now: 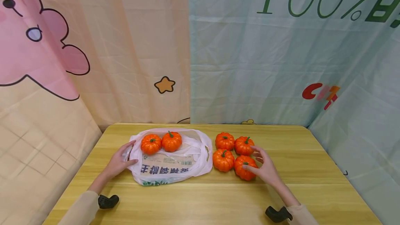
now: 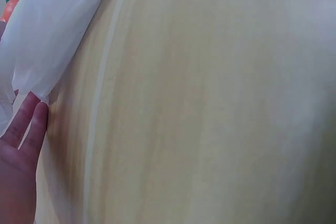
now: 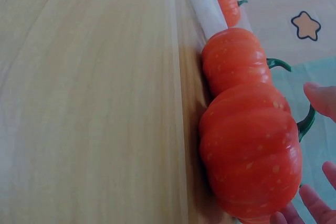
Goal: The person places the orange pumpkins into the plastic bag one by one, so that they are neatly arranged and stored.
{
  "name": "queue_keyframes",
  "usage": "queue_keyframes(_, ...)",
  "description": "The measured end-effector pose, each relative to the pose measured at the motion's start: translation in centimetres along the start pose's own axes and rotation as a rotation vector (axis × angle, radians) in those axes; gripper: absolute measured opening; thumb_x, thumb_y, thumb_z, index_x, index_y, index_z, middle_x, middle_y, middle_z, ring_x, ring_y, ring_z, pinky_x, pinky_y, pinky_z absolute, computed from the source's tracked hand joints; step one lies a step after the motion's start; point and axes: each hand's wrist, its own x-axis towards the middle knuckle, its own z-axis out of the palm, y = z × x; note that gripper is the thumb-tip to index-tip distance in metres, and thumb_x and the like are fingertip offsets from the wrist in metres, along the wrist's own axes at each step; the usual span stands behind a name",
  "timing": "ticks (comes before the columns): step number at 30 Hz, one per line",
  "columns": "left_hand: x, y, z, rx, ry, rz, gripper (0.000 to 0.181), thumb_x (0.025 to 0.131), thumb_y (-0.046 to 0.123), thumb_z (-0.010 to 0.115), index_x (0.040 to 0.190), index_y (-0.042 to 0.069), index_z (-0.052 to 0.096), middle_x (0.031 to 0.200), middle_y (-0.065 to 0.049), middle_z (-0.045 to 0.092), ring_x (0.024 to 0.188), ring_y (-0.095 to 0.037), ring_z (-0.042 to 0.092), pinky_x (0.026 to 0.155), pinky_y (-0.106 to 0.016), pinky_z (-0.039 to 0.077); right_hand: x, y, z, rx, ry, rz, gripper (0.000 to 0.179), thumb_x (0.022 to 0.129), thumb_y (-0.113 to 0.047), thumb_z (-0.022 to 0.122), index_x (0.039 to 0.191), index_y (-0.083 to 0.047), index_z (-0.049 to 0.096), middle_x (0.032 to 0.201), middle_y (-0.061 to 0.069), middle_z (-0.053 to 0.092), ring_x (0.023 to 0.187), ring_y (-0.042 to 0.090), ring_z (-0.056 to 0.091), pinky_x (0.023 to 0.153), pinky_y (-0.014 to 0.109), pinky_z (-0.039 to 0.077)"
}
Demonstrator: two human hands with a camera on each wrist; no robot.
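My left hand [image 1: 118,161] is at the left side of a white plastic bag [image 1: 203,167], fingers extended and touching its edge. Two small orange pumpkins, one at the left [image 1: 151,144] and one beside it [image 1: 172,141], sit on the bag, near its back. To the bag's right, several pumpkins stand grouped on the table. Over the front right pumpkin [image 1: 245,168] hovers my right hand [image 1: 266,169], its thumb and fingers spread apart. In the right wrist view, the near pumpkin [image 3: 249,150] shows a green stem beside the thumb. Whether any fingertip touches it is hard to tell.
The wooden table [image 1: 187,204] has its back edge against printed curtains [image 1: 250,68], which also hang at the sides. Dark printed characters and a barcode show on a flat surface [image 1: 165,160] within the bag's opening. Dark wrist devices are on both arms.
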Motion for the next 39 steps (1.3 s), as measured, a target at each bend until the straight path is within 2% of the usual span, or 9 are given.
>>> queue_keyframes(10, 0.1, 0.1, -0.2, 0.008, -0.008, -0.013, 0.077, 0.081, 0.015, 0.074, 0.145, -0.001, 0.033, 0.151, -0.031, 0.027, 0.137, -0.053, 0.021, 0.107, -0.075, 0.014, -0.4, 1.0, -0.1, 0.019, -0.072, 0.042, 0.075, 0.074, -0.016, 0.081, 0.137, -0.001, 0.042, 0.137, 0.022, 0.045, 0.117, 0.039, 0.049, 0.101, 0.057, 0.042)
queue_keyframes(17, 0.1, 0.3, -0.3, 0.007, -0.027, -0.027, 0.078, 0.081, 0.016, 0.074, 0.146, 0.001, 0.033, 0.151, -0.031, 0.025, 0.137, -0.054, 0.02, 0.106, -0.076, 0.013, -0.9, 1.5, 0.2, -0.025, -0.093, 0.064, 0.077, 0.072, -0.02, 0.083, 0.136, -0.004, 0.043, 0.136, 0.02, 0.046, 0.115, 0.035, 0.05, 0.095, 0.046, 0.045)
queue_keyframes(25, 0.2, 0.2, -0.3, 0.01, -0.026, -0.028, 0.078, 0.082, 0.016, 0.074, 0.146, 0.002, 0.033, 0.151, -0.031, 0.026, 0.138, -0.053, 0.021, 0.107, -0.075, 0.014, -1.1, 1.6, 0.4, -0.023, -0.111, 0.094, 0.077, 0.073, -0.019, 0.083, 0.137, -0.005, 0.043, 0.137, 0.02, 0.044, 0.115, 0.036, 0.049, 0.091, 0.045, 0.047)
queue_keyframes(31, 0.3, 0.1, -0.2, 0.019, -0.029, -0.029, 0.079, 0.081, 0.017, 0.074, 0.146, 0.002, 0.032, 0.151, -0.031, 0.025, 0.137, -0.053, 0.021, 0.107, -0.075, 0.014, -1.2, 1.6, 0.4, -0.033, -0.124, 0.123, 0.075, 0.075, -0.022, 0.081, 0.137, -0.006, 0.042, 0.138, 0.023, 0.042, 0.117, 0.039, 0.048, 0.092, 0.048, 0.048)
queue_keyframes(39, 0.3, -0.2, -0.2, 0.014, -0.028, -0.026, 0.079, 0.081, 0.016, 0.074, 0.146, 0.001, 0.032, 0.152, -0.031, 0.025, 0.138, -0.053, 0.02, 0.107, -0.074, 0.014, -1.3, 2.0, 0.6, -0.028, -0.124, 0.129, 0.081, 0.071, -0.021, 0.084, 0.138, -0.008, 0.042, 0.138, 0.022, 0.043, 0.118, 0.038, 0.049, 0.096, 0.05, 0.045)
